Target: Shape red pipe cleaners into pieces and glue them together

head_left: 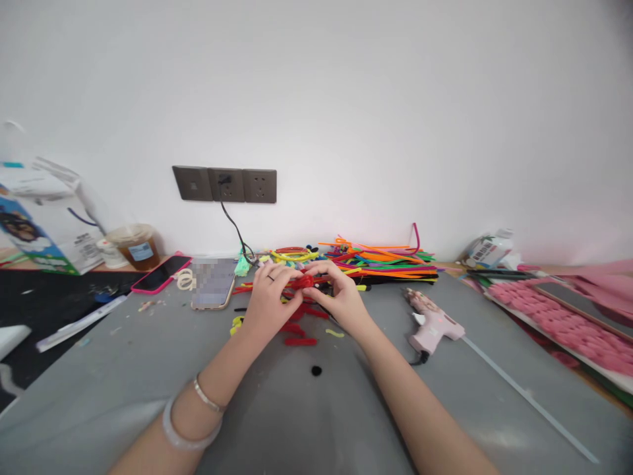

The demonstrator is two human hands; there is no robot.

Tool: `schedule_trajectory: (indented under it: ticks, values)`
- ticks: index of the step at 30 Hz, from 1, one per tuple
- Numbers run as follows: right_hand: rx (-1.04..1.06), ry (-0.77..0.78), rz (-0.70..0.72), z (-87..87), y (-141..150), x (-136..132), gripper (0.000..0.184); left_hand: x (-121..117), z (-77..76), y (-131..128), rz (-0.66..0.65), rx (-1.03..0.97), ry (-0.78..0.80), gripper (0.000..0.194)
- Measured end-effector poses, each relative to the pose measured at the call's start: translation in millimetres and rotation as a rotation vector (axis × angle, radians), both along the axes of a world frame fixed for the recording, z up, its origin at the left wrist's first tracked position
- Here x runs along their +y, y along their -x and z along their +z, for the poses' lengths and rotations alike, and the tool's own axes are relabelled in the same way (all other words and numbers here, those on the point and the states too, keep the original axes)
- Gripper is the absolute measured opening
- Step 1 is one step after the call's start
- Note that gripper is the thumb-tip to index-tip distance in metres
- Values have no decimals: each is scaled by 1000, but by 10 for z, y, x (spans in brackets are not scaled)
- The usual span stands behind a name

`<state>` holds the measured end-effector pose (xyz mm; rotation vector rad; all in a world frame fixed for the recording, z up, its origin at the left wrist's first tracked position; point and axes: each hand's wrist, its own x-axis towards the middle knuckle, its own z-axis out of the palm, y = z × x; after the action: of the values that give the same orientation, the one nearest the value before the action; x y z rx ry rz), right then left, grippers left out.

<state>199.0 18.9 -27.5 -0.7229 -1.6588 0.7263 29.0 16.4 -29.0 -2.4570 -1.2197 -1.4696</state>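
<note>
Both hands meet above the grey mat, around a small red fuzzy piece (pixel 302 282) that looks like coiled pipe cleaner. My left hand (pixel 271 293) grips it from the left with thumb and fingers closed. From the right, my right hand (pixel 341 297) pinches at the same piece; its far fingers curl over the top. Beneath them lie short red pipe cleaner pieces (pixel 301 342), partly hidden by the hands. A black pompom (pixel 316 371) rests nearer me. Yellow pieces (pixel 237 324) lie beside my left wrist.
Behind the hands is a heap of colourful pipe cleaners (pixel 380 260). A pink glue gun (pixel 435 326) with a glue stick (pixel 529 399) lies right. Left are a phone (pixel 212 284), a pink-cased phone (pixel 163 274) and a lidded cup (pixel 136 247). Pink fluffy material (pixel 558 316) sits far right.
</note>
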Motion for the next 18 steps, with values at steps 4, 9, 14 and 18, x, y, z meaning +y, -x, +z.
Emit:
schedule_trajectory:
  ticks: [4,9,14,18]
  values:
    - [23,19,-2,-18,-9,21,15,1,-4,-5,16,18,-31,18]
    - [157,194,45,7,-32,26,18,-4,25,0,-14,-42,-59,18]
    - [386,345,143,57,-43,14,24,-8,42,7,-44,-90,-52,32]
    - [408,379,215,65,-28,-2,24,-7,59,6,-61,-111,-112,28]
